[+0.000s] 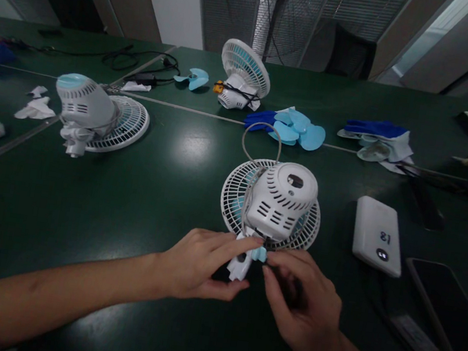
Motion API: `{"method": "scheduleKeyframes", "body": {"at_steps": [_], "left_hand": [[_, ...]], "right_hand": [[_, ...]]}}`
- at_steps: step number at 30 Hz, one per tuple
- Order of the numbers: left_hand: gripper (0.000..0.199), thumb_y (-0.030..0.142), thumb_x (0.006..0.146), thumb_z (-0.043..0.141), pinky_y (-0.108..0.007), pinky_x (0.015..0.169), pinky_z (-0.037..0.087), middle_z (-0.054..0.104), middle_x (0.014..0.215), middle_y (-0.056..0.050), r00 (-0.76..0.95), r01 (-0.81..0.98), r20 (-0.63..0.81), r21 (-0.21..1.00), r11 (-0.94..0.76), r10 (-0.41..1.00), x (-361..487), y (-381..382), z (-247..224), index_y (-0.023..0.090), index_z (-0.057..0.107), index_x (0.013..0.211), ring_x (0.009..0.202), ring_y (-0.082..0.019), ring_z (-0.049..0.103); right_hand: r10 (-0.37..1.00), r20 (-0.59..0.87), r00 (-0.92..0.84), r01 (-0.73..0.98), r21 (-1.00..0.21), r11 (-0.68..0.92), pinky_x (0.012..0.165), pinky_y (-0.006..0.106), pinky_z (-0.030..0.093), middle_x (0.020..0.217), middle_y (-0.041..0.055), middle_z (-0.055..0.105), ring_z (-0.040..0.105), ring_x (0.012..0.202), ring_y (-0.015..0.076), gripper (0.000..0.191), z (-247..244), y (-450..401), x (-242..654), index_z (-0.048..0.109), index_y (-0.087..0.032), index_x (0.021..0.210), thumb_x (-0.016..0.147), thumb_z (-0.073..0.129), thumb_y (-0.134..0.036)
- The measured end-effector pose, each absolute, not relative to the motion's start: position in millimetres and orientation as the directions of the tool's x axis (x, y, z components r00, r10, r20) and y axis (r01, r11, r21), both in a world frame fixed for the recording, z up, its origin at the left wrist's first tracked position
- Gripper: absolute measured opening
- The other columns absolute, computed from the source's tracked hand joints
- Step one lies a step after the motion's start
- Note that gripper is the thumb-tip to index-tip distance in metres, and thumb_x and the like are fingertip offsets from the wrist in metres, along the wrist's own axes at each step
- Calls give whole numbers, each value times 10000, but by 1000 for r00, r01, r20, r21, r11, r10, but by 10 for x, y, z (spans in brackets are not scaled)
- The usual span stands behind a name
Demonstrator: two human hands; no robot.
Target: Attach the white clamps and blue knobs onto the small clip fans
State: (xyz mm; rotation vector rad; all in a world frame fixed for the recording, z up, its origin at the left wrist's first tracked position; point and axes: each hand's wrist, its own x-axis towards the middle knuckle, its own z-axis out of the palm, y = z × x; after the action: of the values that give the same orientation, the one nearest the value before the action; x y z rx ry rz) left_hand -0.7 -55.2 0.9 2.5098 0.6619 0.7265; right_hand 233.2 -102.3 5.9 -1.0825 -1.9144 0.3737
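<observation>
A small white fan [286, 198] lies face down on its grille in front of me, its vented motor housing upward. My left hand [203, 262] is closed around the white mounting bracket [240, 267] at the fan's near side, index finger across its top and thumb underneath. Just right of that finger sits a light blue wing knob [260, 254]. Thumb and index finger of my right hand [307, 304] are pinched at the knob's right edge. The other right fingers are curled in, partly hidden. A grey cable [280, 147] loops behind the housing.
On the green table [161, 188] stand another face-down fan [88, 109] at left and a third fan [244, 77] at the back. Light blue fan blades [298, 129] and gloves [374, 135] lie behind. A white power bank [378, 235] and a phone [450, 319] are at right.
</observation>
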Motion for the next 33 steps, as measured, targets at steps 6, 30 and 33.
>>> {"method": "scheduleKeyframes", "body": {"at_steps": [6, 30, 33], "left_hand": [[684, 368, 954, 627, -326, 671, 604, 696, 1054, -84, 737, 311, 395, 523, -793, 549, 3, -536, 16, 166, 300, 1520, 787, -198, 687], [672, 375, 960, 605, -329, 698, 612, 695, 1063, -92, 744, 323, 373, 525, -788, 554, 7, -535, 21, 181, 288, 1520, 828, -206, 699], [676, 372, 959, 592, -344, 706, 613, 694, 1072, -97, 750, 333, 365, 511, -792, 551, 7, -544, 38, 180, 273, 1522, 833, -212, 698]], "right_hand": [[777, 569, -271, 639, -497, 587, 755, 250, 574, 1046, 31, 732, 723, 913, 139, 289, -3, -1008, 2334, 655, -235, 1197, 947, 628, -93], [687, 626, -369, 737, -253, 627, 684, 250, 561, 1013, 53, 757, 733, 823, 158, 323, 52, -923, 2455, 639, -231, 1223, 910, 719, -204], [726, 606, -324, 711, -350, 610, 632, 236, 528, 881, 17, 750, 718, 739, 135, 102, 117, -910, 2380, 666, -218, 1050, 950, 660, -195]]}}
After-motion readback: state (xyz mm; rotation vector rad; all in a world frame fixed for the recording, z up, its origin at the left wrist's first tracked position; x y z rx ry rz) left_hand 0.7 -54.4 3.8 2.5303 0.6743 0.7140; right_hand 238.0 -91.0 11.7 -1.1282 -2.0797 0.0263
